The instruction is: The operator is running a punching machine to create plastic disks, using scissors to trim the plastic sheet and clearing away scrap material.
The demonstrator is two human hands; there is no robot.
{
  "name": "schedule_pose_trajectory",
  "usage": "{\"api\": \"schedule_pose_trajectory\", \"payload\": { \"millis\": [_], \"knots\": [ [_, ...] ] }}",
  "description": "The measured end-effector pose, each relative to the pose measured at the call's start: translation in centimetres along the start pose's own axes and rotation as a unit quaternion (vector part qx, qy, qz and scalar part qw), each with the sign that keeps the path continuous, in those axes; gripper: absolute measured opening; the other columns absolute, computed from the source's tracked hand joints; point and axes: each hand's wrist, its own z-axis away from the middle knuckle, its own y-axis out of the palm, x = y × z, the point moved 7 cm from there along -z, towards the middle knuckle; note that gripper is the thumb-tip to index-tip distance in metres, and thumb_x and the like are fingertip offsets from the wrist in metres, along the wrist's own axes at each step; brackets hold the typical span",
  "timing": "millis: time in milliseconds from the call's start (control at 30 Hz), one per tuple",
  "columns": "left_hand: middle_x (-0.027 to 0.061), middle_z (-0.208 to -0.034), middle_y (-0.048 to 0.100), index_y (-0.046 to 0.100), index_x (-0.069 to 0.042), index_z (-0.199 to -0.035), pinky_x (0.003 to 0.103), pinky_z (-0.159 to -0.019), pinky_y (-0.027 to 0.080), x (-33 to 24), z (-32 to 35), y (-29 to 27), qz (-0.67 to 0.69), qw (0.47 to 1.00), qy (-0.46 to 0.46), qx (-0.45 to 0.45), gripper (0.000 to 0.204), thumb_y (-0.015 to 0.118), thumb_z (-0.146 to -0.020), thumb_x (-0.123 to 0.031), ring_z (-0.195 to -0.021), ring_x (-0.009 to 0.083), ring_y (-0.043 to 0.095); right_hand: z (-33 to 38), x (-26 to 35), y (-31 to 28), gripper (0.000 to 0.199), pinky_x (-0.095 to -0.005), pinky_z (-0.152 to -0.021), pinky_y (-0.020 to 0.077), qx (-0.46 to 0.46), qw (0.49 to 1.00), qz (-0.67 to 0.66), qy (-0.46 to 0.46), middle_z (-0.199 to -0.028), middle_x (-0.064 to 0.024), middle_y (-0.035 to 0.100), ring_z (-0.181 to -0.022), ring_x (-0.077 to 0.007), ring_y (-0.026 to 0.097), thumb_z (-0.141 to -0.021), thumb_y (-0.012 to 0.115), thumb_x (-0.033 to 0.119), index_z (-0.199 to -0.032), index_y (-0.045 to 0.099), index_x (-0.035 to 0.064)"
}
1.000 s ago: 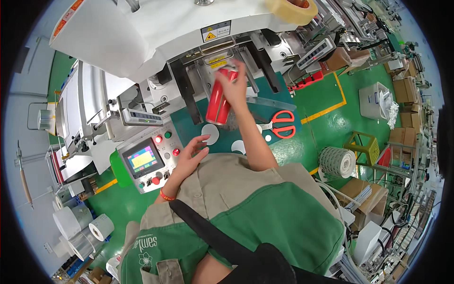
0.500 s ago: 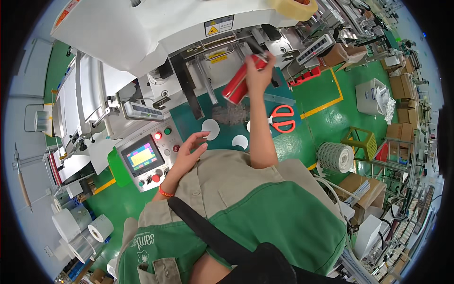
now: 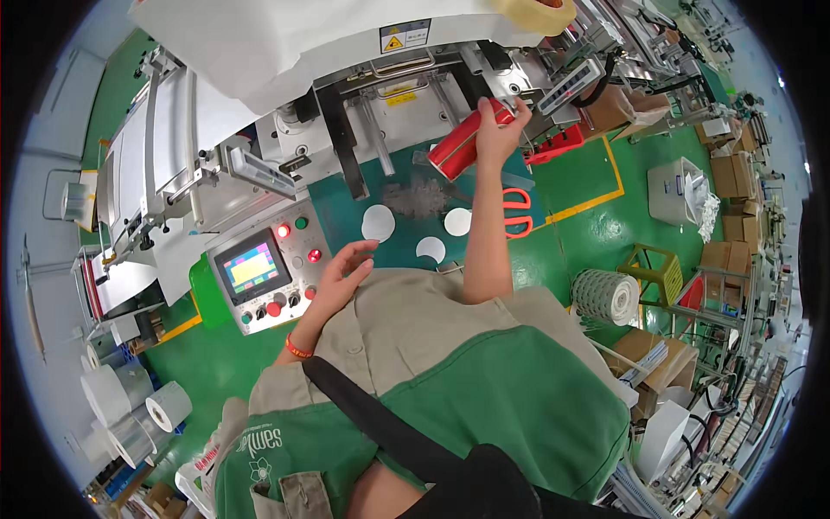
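The far end of the red cylinder [image 3: 461, 144] runs in among the grey parts of the white machine [image 3: 259, 52], and whether it touches them there cannot be made out. The person's own torso, in a beige shirt and green apron, hides the near edge of the teal work surface [image 3: 346, 203] and both elbows. The roll of tape [image 3: 538, 12] on top of the machine is cut off by the upper rim of the view.

Compared with a second ago, the cylinder has gone from standing nearly upright over the teal surface to lying tilted, higher and further right, close under the machine's frame. The right arm has stretched out with it. The left hand has shifted little, remaining beside the control panel.

The right hand [image 3: 494, 130] is raised on an almost straight forearm, its fingers wrapped around the upper right end of the cylinder and closed on it. The left hand [image 3: 341, 275] hovers just right of the control panel [image 3: 264, 277] with its coloured screen and buttons, fingers loosely spread and slightly curled, holding nothing; an orange band sits at its wrist. Three white discs [image 3: 378, 222] lie on the teal surface between the hands, and orange-handled scissors [image 3: 517, 212] lie just right of the right forearm.
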Motion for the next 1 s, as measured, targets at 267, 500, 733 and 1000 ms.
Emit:
{"api": "schedule_pose_trajectory", "payload": {
  "millis": [267,500,733,1000],
  "knots": [
    [0.0087,-0.125,0.047,0.035,-0.007,-0.131,0.036,-0.095,0.036,-2.3,0.7,2.3,-0.061,0.990,0.075,-0.098,0.063,0.067,-0.077,-0.018,-0.112,0.0222,0.048,11.8,1.3,-1.1,0.078,-0.0344,-0.091,0.0394,0.309,0.927,-0.196,-0.078,-0.116,-0.0139,0.042,-0.104,-0.0228,0.048,-0.069,0.075,0.013,-0.130,0.027,0.0034],
    [0.0081,-0.116,0.050,0.045,-0.003,-0.116,0.029,-0.086,0.042,5.7,-0.2,2.7,-0.123,0.975,0.099,-0.153,0.060,0.077,-0.066,-0.013,-0.104,0.0178,0.051,22.3,2.7,-2.1,0.081,-0.0420,-0.102,0.0269,0.600,0.765,-0.131,-0.194,-0.134,-0.0137,0.037,-0.125,-0.0300,0.035,-0.067,0.075,0.014,-0.134,0.030,0.0070],
    [0.0077,-0.115,0.051,0.046,-0.001,-0.118,0.028,-0.089,0.041,6.8,0.1,1.0,-0.137,0.907,0.152,-0.368,0.062,0.078,-0.066,-0.007,-0.104,0.0162,0.051,9.2,-11.2,-10.4,0.054,-0.0612,-0.101,0.0142,0.341,0.831,0.325,-0.296,-0.140,-0.0117,0.032,-0.129,-0.0408,0.024,-0.076,0.063,0.032,-0.128,0.047,0.0252],
    [0.0205,-0.133,0.030,0.021,0.004,-0.134,0.039,-0.101,0.031,8.3,0.5,4.2,-0.141,0.802,0.127,-0.567,0.097,0.082,-0.063,-0.024,-0.117,0.0290,0.039,8.0,-14.9,-7.5,0.062,-0.0631,-0.102,0.0087,0.317,0.843,0.305,-0.310,-0.145,-0.0156,0.020,-0.133,-0.0428,0.012,-0.080,0.056,0.038,-0.136,0.035,0.0253]
  ]
}}
